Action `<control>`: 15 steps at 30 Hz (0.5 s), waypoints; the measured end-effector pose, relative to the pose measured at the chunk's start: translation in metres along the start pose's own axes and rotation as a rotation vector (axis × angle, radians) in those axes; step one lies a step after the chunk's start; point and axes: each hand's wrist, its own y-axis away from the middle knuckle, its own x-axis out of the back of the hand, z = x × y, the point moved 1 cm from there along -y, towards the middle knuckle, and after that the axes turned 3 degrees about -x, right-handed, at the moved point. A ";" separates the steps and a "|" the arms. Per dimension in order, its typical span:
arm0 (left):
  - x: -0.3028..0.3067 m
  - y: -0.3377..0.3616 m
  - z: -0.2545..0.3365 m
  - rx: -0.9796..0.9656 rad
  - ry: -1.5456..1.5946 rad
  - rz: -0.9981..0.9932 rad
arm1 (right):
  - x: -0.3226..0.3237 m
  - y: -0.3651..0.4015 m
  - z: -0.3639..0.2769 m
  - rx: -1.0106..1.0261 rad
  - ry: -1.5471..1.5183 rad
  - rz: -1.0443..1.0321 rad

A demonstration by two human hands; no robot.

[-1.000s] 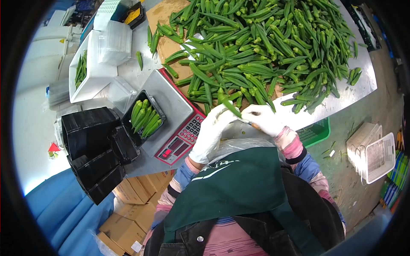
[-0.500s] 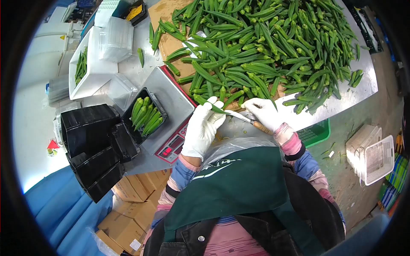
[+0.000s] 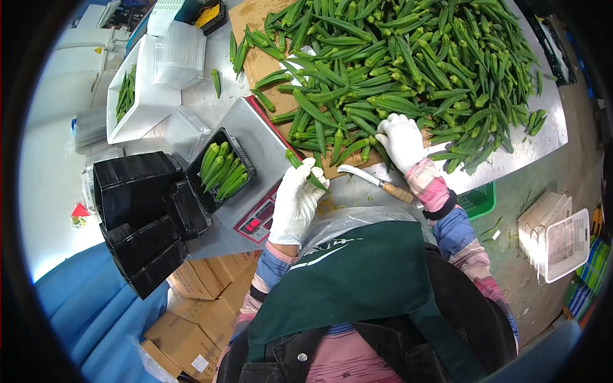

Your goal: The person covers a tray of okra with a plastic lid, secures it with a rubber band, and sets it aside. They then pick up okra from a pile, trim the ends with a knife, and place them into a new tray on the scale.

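My left hand (image 3: 295, 207), in a white glove, pinches a green okra pod (image 3: 305, 168) near the corner of the scale. My gloved right hand (image 3: 402, 145) is at the near edge of a large okra pile (image 3: 408, 70), fingers curled down among the pods. What lies under those fingers is hidden. Just in front of that hand, a knife (image 3: 377, 182) with a curved blade and wooden handle lies at the table's near side. To the left, a black tray (image 3: 239, 156) with several okra pods sits on a digital scale (image 3: 263, 143) with red digits.
Stacked black trays (image 3: 137, 198) stand left of the scale. Behind them are a white foam box (image 3: 143, 96) with okra and a stack of clear trays (image 3: 181, 54). Cardboard boxes (image 3: 198, 325) lie below. A green basket (image 3: 479, 201) and white baskets (image 3: 565, 246) are at the right.
My right hand has moved up and away from the knife to the pile's edge. The knife stays near its place. My left hand still holds an okra pod, now tilted more steeply.
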 end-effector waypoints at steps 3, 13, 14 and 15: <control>-0.001 -0.001 0.001 -0.013 -0.020 0.007 | 0.011 0.007 0.009 -0.032 -0.105 -0.082; -0.002 -0.002 0.003 -0.027 -0.019 -0.007 | -0.002 -0.010 -0.003 -0.058 0.047 0.014; -0.002 -0.003 0.002 -0.026 -0.017 -0.010 | -0.003 -0.011 -0.003 -0.070 0.069 0.004; -0.001 -0.003 0.001 -0.024 -0.015 -0.014 | -0.003 -0.011 -0.002 -0.074 0.073 -0.004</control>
